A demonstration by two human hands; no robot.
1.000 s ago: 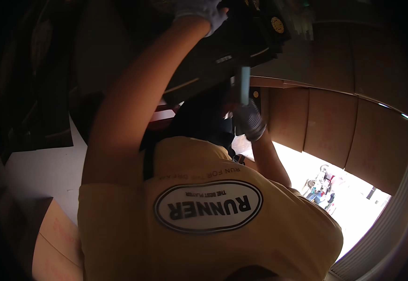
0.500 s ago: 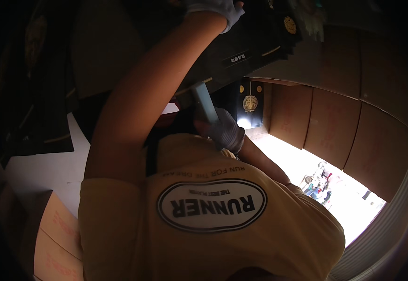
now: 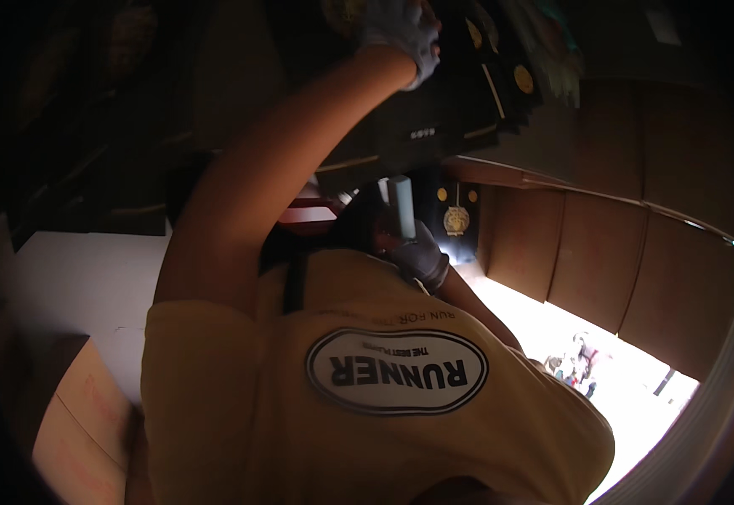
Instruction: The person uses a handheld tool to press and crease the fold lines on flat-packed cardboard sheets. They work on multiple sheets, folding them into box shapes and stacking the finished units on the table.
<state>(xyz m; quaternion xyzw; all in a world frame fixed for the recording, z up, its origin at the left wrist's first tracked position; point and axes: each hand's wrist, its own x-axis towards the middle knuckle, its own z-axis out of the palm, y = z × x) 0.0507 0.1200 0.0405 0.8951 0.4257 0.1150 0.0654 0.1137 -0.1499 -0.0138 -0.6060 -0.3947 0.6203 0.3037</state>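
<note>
My left hand (image 3: 401, 40), in a grey glove, reaches up among black packages (image 3: 401, 105) with gold emblems. Its fingers look curled against the dark surface, but what they hold, if anything, is lost in shadow. Close to my chest, my gloved right hand (image 3: 422, 257) is closed round a pale blue bar-shaped thing (image 3: 401, 206), which stands nearly upright. The bar's exact kind is not clear. Just beyond that hand, another black package with a gold emblem (image 3: 456, 220) catches the light.
Brown cartons (image 3: 594, 261) are stacked along the right side, and more cartons (image 3: 81, 412) stand at lower left. A white surface (image 3: 89, 278) lies left of my arm. Past the cartons, a person (image 3: 582, 364) shows small on bright ground. A red-edged thing (image 3: 308, 214) sits below my left forearm.
The pale blue bar has swung from a tilt to nearly upright and shifted right with my right hand. The whole view has moved, so the packages and my left hand appear lower.
</note>
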